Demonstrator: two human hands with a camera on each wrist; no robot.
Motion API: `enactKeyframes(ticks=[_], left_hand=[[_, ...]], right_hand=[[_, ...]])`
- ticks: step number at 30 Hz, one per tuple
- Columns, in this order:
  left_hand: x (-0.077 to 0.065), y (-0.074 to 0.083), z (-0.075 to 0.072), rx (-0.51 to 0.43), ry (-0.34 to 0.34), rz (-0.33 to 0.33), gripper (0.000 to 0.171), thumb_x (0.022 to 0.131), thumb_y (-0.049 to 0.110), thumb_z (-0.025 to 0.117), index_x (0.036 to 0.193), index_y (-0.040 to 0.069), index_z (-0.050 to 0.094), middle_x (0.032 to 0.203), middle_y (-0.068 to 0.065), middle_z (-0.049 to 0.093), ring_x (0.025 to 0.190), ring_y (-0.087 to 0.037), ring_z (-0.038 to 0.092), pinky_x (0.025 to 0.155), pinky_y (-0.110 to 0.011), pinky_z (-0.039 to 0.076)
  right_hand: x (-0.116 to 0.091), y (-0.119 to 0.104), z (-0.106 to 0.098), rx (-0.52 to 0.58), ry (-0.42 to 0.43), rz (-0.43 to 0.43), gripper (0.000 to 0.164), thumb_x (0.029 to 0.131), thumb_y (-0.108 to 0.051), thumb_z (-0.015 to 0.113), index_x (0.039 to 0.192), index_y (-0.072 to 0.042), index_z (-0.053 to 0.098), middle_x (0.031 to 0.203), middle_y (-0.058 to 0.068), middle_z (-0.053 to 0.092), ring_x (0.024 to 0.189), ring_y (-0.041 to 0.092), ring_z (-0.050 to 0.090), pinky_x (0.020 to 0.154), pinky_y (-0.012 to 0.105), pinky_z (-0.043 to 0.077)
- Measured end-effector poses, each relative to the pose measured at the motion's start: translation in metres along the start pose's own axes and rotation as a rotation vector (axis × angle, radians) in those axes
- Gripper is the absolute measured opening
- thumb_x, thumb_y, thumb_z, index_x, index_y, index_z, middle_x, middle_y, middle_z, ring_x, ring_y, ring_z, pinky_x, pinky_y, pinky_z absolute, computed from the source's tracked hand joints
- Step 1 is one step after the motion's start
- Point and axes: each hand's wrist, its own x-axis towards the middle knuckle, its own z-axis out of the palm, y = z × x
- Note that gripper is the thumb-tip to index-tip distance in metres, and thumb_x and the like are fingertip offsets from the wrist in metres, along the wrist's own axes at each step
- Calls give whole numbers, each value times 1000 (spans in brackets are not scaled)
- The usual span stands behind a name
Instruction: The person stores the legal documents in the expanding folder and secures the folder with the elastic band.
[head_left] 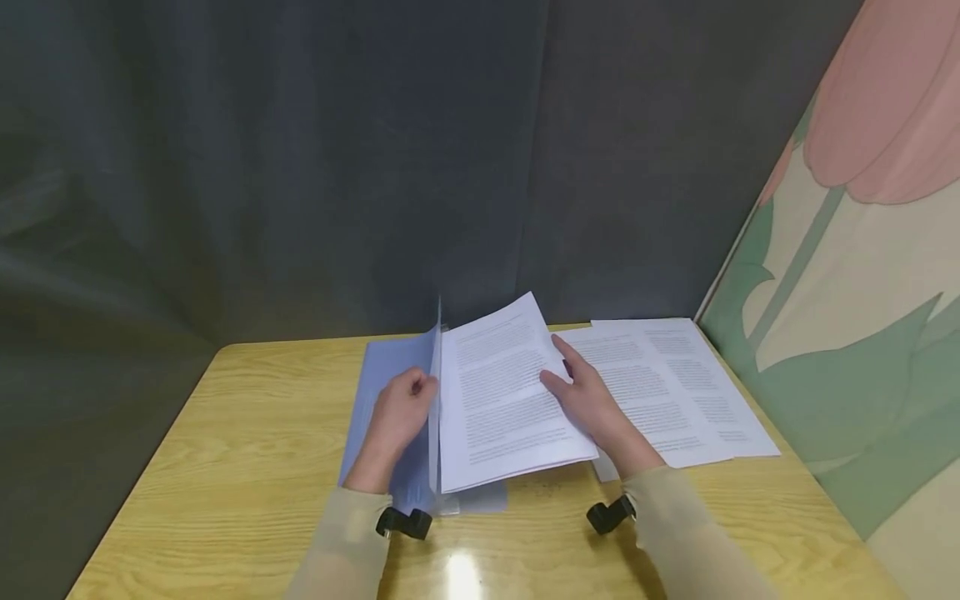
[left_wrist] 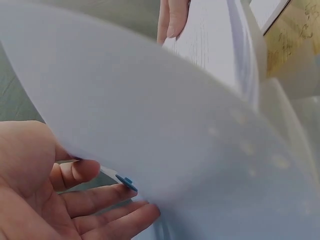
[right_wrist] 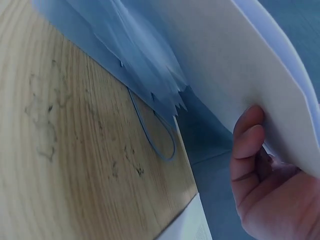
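A blue plastic folder lies on the table with a translucent flap standing up from it. My left hand grips the edge of this flap, its fingers curled beside a small blue button. To the right, a stack of printed sheets is lifted at a slant, its left edge against the flap. My right hand holds the stack's right edge, thumb on the printed face and fingers underneath. Part of the folder is hidden behind the stack.
More printed sheets lie overlapping on the right of the wooden table. A blue elastic loop sticks out from the folder's edge. A dark curtain hangs behind, and a flower-patterned wall covering borders the right side.
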Motion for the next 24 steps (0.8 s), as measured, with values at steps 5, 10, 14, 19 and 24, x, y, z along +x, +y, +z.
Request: enactKeyframes(ticks=[5, 10, 14, 19, 24], left_hand=[[-1, 0, 0, -25, 15, -16, 27, 106, 18, 59, 80, 12, 54, 70, -2, 45, 64, -20, 45, 59, -35, 37], [-2, -1, 1, -28, 43, -4, 27, 105, 17, 58, 79, 13, 52, 67, 0, 41, 62, -20, 43, 58, -34, 34], [-4, 0, 1, -26, 54, 16, 26, 105, 16, 58, 80, 13, 51, 68, 1, 39, 63, -20, 42, 59, -35, 34], [-4, 3, 4, -35, 69, 22, 24, 104, 15, 58, 80, 12, 52, 68, 2, 39, 65, -21, 43, 60, -37, 35], [-4, 6, 3, -50, 86, 24, 24, 103, 14, 57, 80, 12, 52, 68, 2, 39, 65, -21, 42, 60, -37, 35]], right_hand=[[3, -5, 10, 13, 5, -4, 71, 115, -30, 55, 177, -22, 21, 181, 14, 23, 166, 40, 21, 131, 58, 21], [3, -5, 22, 51, -2, -26, 71, 116, -27, 55, 177, -19, 20, 178, 19, 29, 161, 41, 33, 129, 58, 26], [1, -8, 32, 83, 8, -37, 72, 115, -25, 55, 177, -16, 19, 176, 22, 31, 157, 43, 40, 127, 58, 30], [1, -10, 40, 82, 37, -26, 72, 114, -25, 56, 177, -17, 21, 175, 21, 34, 159, 42, 37, 127, 57, 30], [0, -13, 47, 88, 44, -11, 73, 113, -25, 59, 177, -19, 22, 165, 23, 47, 142, 40, 55, 118, 58, 41]])
